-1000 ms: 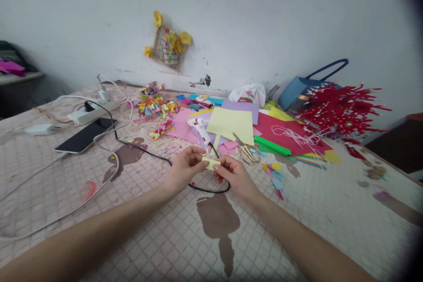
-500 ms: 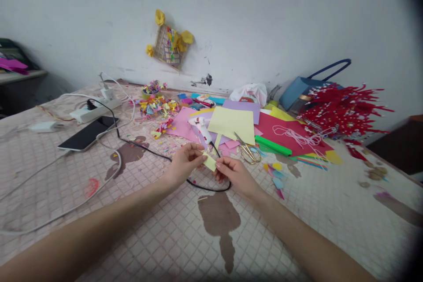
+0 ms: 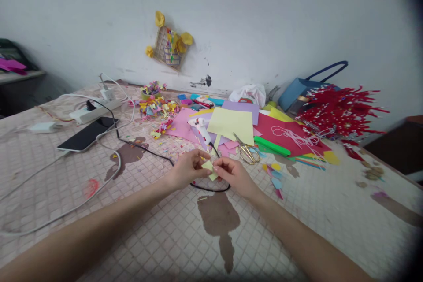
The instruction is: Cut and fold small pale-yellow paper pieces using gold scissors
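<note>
Between my two hands is a small piece of pale yellow paper (image 3: 209, 169), held just above the patterned tablecloth. My left hand (image 3: 188, 169) pinches its left side between thumb and fingers. On the other side, my right hand (image 3: 235, 175) grips the paper's right edge with thumb and forefinger. Just beyond the hands lies a white glue gun (image 3: 201, 130), its black cord (image 3: 211, 189) looping under them. Gold-handled scissors (image 3: 246, 150) rest to the right of it, their blades over a large pale yellow sheet (image 3: 233, 122).
On the left are a power strip (image 3: 94, 112), a dark-screened phone (image 3: 87, 134) and loose cables. A heap of paper scraps (image 3: 155, 108) sits at the back. To the right lie a green stick (image 3: 272, 146), white string (image 3: 300, 137), a red bristly bundle (image 3: 340, 112) and a blue bag (image 3: 294, 92).
The yellow paper has been turned between my fingers and now sits at a different angle. My hands have shifted slightly, with the left fingers rising over the paper.
</note>
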`<state>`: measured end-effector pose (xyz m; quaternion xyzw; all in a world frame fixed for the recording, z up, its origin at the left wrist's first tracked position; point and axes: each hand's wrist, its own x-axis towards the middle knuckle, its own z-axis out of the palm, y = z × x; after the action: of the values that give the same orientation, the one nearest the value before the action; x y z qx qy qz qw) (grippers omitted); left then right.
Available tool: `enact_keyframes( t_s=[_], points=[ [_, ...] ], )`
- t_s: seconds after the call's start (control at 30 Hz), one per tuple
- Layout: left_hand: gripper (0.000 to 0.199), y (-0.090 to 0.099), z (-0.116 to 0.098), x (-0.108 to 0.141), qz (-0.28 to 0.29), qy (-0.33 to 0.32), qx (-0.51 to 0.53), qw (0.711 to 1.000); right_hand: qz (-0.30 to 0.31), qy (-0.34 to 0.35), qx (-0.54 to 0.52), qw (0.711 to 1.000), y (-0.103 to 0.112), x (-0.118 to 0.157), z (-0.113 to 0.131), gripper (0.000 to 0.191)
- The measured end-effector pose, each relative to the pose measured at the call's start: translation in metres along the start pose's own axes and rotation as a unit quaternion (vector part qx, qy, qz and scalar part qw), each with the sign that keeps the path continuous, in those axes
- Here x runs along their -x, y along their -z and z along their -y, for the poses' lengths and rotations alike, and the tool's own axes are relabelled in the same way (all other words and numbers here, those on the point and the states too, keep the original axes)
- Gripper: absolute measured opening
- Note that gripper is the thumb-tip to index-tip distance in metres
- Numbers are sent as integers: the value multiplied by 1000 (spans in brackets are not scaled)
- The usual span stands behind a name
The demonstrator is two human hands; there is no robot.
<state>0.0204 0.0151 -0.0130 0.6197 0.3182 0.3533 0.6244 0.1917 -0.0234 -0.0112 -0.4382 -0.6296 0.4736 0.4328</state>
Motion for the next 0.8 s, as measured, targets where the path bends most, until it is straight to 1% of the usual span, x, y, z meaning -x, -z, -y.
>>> enact_keyframes(
  t_s=[0.1,0.27,0.33,0.4,0.47,0.53,0.6,0.67,0.73,0.8],
  points=[
    [35,1,1,-1,-16,-10,-23,1000,-7,9,25,1000,1,0,-2,15],
    [30,1,-1,-2,-32,-9,-7,999,-20,5,47,999,0,0,-3,14],
    [32,1,-2,-2,-41,-5,3,999,-53,15,69,996,-1,0,-2,14],
    [34,-1,-3,-1,-45,17,21,999,-101,44,115,987,-2,0,-1,14],
    [34,-2,-3,0,-32,47,44,997,-142,82,170,972,-4,1,0,14],
    [32,-3,-3,1,-15,59,58,996,-158,116,213,957,-6,3,3,13],
    [30,-4,-4,2,-11,55,60,997,-151,134,236,951,-8,4,6,13],
    [29,-4,-5,2,-16,50,57,997,-130,137,239,952,-10,5,8,13],
    [28,-3,-7,2,-20,54,57,997,-106,134,216,961,-10,5,9,13],
    [27,-2,-8,1,-18,58,63,996,-86,119,170,974,-8,4,7,13]
  ],
)
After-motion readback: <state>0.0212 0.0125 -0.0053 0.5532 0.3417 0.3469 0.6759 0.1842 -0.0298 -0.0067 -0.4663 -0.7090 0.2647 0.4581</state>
